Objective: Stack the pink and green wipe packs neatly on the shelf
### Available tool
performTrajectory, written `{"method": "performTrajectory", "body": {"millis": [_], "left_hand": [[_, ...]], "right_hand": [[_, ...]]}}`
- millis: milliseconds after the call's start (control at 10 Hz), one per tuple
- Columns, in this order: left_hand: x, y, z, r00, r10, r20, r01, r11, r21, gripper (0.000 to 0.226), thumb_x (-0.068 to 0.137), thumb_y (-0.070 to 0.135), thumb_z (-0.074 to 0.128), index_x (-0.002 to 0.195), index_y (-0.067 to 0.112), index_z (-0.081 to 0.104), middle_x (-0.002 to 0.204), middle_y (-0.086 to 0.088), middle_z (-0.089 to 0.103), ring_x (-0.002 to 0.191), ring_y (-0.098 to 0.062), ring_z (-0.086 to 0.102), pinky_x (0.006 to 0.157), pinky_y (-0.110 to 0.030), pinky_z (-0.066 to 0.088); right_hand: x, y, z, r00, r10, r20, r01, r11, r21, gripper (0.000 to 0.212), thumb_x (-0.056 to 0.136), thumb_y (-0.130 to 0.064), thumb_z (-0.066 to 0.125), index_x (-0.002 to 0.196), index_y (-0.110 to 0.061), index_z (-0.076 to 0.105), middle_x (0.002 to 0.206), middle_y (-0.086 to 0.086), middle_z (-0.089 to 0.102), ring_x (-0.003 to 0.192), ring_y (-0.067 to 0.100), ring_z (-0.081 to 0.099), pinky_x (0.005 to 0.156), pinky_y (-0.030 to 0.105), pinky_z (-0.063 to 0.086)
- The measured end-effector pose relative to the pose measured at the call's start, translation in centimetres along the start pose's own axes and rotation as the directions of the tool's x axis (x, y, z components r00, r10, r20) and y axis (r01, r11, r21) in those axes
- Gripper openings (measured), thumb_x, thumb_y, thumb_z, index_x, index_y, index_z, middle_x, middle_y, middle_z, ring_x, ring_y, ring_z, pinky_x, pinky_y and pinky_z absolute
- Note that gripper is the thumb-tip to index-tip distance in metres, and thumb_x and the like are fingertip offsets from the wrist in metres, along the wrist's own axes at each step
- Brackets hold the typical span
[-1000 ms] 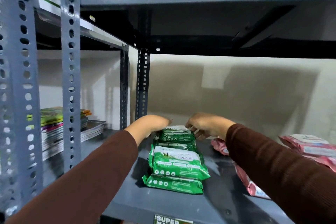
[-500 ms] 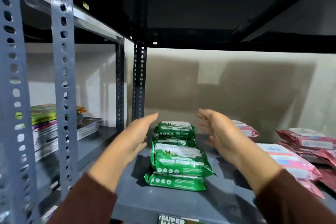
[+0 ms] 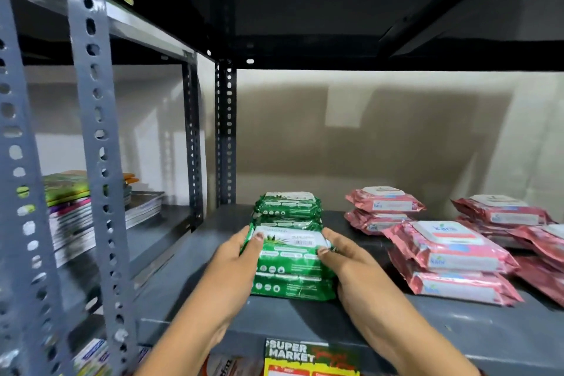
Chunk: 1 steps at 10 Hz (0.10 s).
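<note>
The grey metal shelf (image 3: 396, 320) carries two stacks of green packs (image 3: 293, 265) near its left end, one at the front edge and one behind it. Pink packs (image 3: 451, 259) lie in several low stacks toward the right end, some reaching the back edge.

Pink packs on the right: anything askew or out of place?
Yes. The pink packs sit in several loose piles, turned at different angles and overlapping, not squared. The green packs, held between left hand and right hand, look aligned. Nothing looks torn or spilled.
</note>
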<state>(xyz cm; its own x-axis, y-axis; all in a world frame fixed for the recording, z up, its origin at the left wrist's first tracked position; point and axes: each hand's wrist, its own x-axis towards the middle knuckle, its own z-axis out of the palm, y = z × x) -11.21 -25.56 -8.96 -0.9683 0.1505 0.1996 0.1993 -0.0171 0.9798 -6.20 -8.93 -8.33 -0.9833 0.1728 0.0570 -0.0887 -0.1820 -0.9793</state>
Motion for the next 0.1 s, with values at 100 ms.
{"method": "performTrajectory", "body": {"millis": [100], "left_hand": [[-0.23,-0.49,-0.18,0.987,0.106,-0.118,-0.086,0.983,0.161,0.064,0.099,0.041,0.048,0.156,0.024,0.024,0.156,0.011,0.032,0.142,-0.011,0.032,0.116,-0.030,0.021]], "right_hand": [[-0.99,0.11,0.22,0.995,-0.077,-0.069,0.071,0.994,-0.087,0.031,0.097,-0.012,0.057,0.123,-0.028,0.063,0.118,-0.018,0.070,0.105,0.002,0.067,0.102,0.028,0.048]]}}
